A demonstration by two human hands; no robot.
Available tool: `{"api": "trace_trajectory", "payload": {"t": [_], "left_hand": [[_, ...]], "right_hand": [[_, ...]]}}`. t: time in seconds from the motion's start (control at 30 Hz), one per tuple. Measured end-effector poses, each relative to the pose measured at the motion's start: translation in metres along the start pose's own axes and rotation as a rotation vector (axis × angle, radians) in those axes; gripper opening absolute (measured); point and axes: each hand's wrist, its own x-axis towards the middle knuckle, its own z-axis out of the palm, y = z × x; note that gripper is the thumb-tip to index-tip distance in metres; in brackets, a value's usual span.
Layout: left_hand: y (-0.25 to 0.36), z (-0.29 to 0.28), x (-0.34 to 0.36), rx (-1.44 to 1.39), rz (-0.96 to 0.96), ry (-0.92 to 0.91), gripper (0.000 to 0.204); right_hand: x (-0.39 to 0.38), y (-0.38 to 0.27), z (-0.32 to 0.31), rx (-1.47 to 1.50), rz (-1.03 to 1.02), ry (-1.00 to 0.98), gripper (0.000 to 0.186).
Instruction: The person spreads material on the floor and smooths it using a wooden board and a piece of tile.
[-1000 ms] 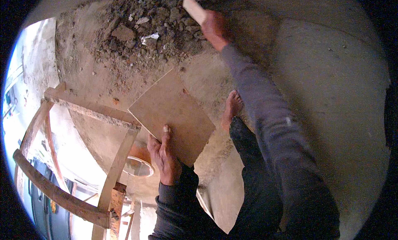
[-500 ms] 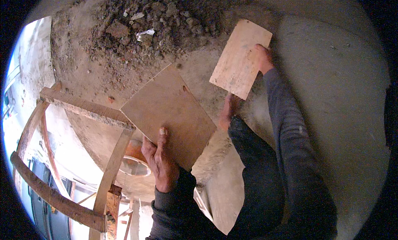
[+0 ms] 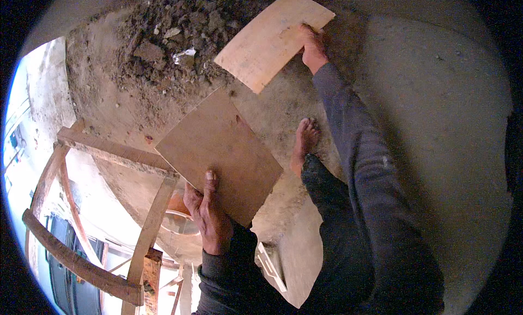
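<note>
My left hand (image 3: pixel 212 214) grips the lower left edge of a square brown wooden board (image 3: pixel 220 151), its thumb lying on the upper face and its fingers mostly hidden underneath. Farther ahead, my right hand (image 3: pixel 314 51) is closed on the right-hand part of a paler rectangular plywood board (image 3: pixel 272 43). That board is tilted, its far left end in front of the rubble. A gap separates the two boards.
A heap of dark soil and rubble (image 3: pixel 201 26), with a crumpled white scrap (image 3: pixel 185 54), lies at the far left. Left of me stands a rough wooden frame (image 3: pixel 117 147) beside a round orange-rimmed vessel (image 3: pixel 178 202). A bare foot (image 3: pixel 308 134) rests on the floor. A grey surface (image 3: pixel 441 124) fills the right.
My right hand has moved the pale board forward and left, turning it toward the rubble and uncovering the foot. The left hand and brown board have barely shifted.
</note>
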Motion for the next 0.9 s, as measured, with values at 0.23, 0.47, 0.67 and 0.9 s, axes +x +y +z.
{"api": "trace_trajectory", "payload": {"t": [0.23, 0.47, 0.67, 0.9], "left_hand": [[-0.007, 0.009, 0.001, -0.094, 0.014, -0.024, 0.044], [0.002, 0.007, 0.000, -0.055, 0.030, -0.052, 0.042], [0.003, 0.018, -0.002, -0.228, -0.019, -0.101, 0.042], [-0.006, 0.003, 0.001, -0.166, -0.015, -0.078, 0.045]], "right_hand": [[0.017, 0.017, -0.086, -0.314, -0.214, -0.065, 0.028], [0.039, -0.001, -0.149, -0.182, -0.130, 0.115, 0.025], [0.081, 0.030, -0.102, -0.815, -0.397, 0.226, 0.038], [0.006, -0.020, -0.048, -0.359, -0.432, 0.109, 0.036]]}}
